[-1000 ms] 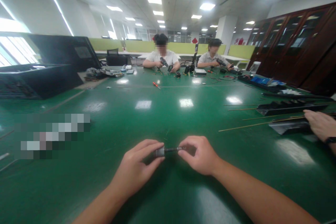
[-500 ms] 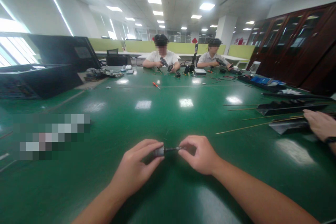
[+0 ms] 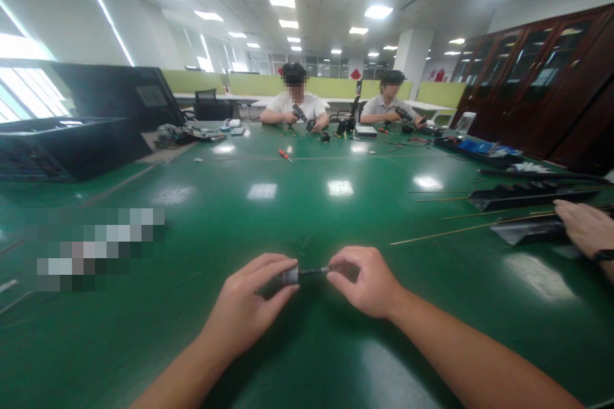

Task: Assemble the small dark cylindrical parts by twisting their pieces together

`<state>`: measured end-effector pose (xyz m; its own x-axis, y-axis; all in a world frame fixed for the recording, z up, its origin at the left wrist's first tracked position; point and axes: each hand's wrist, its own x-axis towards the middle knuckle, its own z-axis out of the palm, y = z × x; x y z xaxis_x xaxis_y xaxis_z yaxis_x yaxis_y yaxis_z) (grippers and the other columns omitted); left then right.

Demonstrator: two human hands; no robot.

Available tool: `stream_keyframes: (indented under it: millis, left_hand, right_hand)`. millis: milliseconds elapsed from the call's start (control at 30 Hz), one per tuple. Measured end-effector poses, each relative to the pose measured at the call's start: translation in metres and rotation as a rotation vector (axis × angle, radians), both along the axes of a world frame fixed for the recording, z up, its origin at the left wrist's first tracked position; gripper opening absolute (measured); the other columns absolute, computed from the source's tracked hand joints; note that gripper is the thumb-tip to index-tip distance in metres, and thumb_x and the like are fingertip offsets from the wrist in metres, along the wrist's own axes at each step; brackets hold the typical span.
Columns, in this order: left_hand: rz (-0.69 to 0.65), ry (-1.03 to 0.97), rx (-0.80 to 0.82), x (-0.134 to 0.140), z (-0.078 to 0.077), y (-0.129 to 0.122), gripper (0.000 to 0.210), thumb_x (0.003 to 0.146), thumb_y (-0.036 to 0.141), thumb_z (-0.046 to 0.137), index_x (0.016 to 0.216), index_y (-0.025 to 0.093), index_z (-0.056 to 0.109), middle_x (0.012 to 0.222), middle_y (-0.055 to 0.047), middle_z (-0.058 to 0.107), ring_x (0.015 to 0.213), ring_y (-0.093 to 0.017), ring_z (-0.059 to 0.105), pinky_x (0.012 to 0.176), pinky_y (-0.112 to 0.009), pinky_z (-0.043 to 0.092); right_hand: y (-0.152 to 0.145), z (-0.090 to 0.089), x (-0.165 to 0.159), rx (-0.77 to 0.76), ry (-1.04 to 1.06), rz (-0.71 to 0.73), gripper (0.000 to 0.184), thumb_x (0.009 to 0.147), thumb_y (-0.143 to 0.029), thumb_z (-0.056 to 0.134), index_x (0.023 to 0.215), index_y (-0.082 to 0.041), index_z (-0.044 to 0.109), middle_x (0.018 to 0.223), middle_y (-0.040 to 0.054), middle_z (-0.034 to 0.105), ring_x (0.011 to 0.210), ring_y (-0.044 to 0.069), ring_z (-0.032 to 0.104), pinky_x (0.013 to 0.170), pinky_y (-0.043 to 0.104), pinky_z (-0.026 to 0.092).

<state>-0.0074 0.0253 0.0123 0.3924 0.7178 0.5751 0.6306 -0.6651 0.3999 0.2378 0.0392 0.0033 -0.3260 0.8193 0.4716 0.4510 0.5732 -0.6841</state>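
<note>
Near the front of the green table, my left hand (image 3: 256, 294) pinches a short grey cylinder (image 3: 290, 276) between thumb and fingertips. From its right end a thin dark shaft (image 3: 311, 271) sticks out, lying roughly level. The far tip of this shaft, lighter and ridged, is between the thumb and index finger of my right hand (image 3: 367, 281). Both hands are closed in a pinch, with the bare middle of the shaft showing between them. The exact kind of this part is too small to tell, and my fingers cover both its ends.
At right another person's hand (image 3: 588, 230) rests on a black metal channel (image 3: 522, 231) beside long thin brass-coloured rods (image 3: 441, 235). An orange screwdriver (image 3: 285, 155) lies farther off. Across the table two people hold power drills (image 3: 300, 114). A black box (image 3: 71, 147) stands at left.
My hands stay nearly in place, with only a slight shift at the right fingertips. One thin rod at right has slid a little to the left.
</note>
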Motion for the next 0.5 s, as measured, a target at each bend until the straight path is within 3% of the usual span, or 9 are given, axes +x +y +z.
stream_keyframes:
  millis: [233, 367, 500]
  left_hand:
    - [0.015, 0.012, -0.023, -0.002, -0.001, 0.001, 0.026, 0.087, 0.029, 0.068, 0.113, 0.028, 0.068, 0.108, -0.001, 0.069, 0.097, -0.015, 0.065, 0.088, -0.026, 0.053]
    - [0.128, -0.023, -0.052, -0.005, 0.002, 0.005, 0.028, 0.085, 0.039, 0.069, 0.109, 0.026, 0.067, 0.106, -0.004, 0.068, 0.102, -0.022, 0.063, 0.092, -0.036, 0.052]
    - [0.268, -0.303, -0.343, -0.009, 0.000, 0.014, 0.046, 0.083, 0.051, 0.064, 0.117, 0.021, 0.060, 0.113, -0.009, 0.067, 0.104, -0.026, 0.064, 0.097, -0.043, 0.051]
  right_hand:
    - [0.000, 0.002, 0.000, -0.013, 0.002, -0.012, 0.005, 0.078, -0.022, 0.068, 0.080, -0.017, 0.071, 0.077, 0.0029, 0.072, 0.069, 0.015, 0.064, 0.067, 0.025, 0.045]
    - [-0.001, 0.003, 0.000, -0.062, 0.031, -0.035, 0.010, 0.082, -0.026, 0.066, 0.080, -0.017, 0.070, 0.074, 0.0021, 0.070, 0.067, 0.014, 0.062, 0.065, 0.024, 0.043]
    - [0.002, 0.001, 0.000, -0.133, 0.045, -0.033, 0.030, 0.092, -0.036, 0.056, 0.070, -0.016, 0.062, 0.063, -0.0012, 0.059, 0.060, 0.011, 0.053, 0.060, 0.023, 0.036]
